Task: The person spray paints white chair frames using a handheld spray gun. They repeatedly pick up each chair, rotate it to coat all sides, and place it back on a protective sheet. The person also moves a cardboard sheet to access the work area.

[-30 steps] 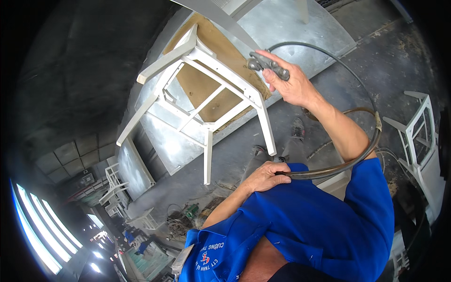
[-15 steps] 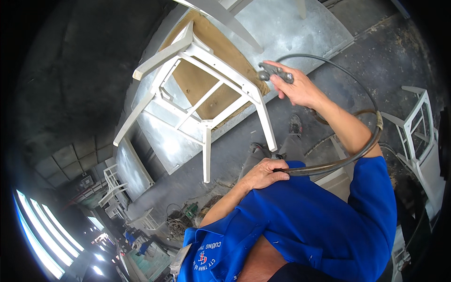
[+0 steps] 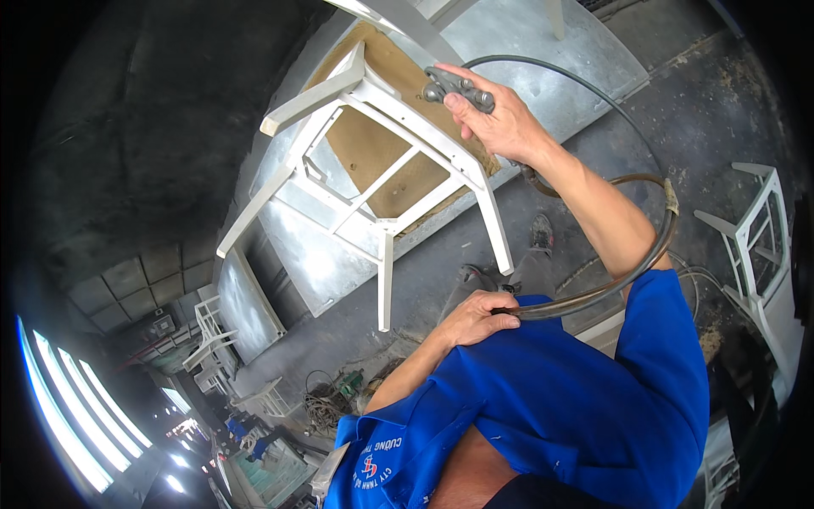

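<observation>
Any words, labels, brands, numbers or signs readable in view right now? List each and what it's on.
Blue shirt, chest: white lettering around a red emblem; legible in part, but I won't copy its wording.
Grey spray gun in the right hand: no text I can read.
Hoses in the left hand: none readable.
White chair frame: none visible.

I count two hands of mine, the left hand (image 3: 479, 321) and the right hand (image 3: 502, 123); one grey spray gun (image 3: 459, 91); one brown sheet (image 3: 386, 153); one near white chair frame (image 3: 415, 125) with four legs (image 3: 493, 225); one other white frame (image 3: 776, 322) at my right; two shoes (image 3: 542, 234). Overlapping hoses (image 3: 602, 299) I can't count.
</observation>
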`<act>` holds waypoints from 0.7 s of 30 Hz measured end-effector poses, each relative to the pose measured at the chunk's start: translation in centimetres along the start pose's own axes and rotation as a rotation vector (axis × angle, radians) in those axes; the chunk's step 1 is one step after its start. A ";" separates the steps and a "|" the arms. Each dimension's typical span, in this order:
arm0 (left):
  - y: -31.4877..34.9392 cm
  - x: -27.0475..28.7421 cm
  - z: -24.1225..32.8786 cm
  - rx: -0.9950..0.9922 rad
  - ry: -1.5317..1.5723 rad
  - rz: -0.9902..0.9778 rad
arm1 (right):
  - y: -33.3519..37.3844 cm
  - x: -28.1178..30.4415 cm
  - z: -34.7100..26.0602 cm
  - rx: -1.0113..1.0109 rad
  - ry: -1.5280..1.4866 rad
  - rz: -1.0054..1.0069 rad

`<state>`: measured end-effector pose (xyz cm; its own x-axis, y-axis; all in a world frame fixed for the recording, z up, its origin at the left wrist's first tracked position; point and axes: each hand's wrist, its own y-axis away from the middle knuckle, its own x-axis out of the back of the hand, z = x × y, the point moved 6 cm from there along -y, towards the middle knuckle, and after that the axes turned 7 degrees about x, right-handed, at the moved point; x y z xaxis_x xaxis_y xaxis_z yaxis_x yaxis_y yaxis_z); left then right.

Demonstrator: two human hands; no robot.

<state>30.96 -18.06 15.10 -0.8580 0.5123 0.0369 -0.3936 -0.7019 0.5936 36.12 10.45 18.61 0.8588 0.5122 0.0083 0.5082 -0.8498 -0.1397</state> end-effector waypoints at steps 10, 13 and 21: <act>1.2 -0.2 -1.2 0.000 0.069 0.013 | 0.3 -0.8 0.9 -0.079 -0.095 -0.003; 1.4 0.0 -1.1 0.002 0.049 -0.005 | 2.2 -0.3 2.0 -0.163 -0.071 -0.023; 0.4 -0.5 -1.4 -0.053 0.053 -0.117 | 7.0 0.8 3.3 -0.259 -0.167 0.056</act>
<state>30.76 -19.30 14.24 -0.8209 0.5663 -0.0737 -0.5077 -0.6645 0.5484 40.13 5.29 14.35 0.8744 0.4585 -0.1586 0.4782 -0.8698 0.1217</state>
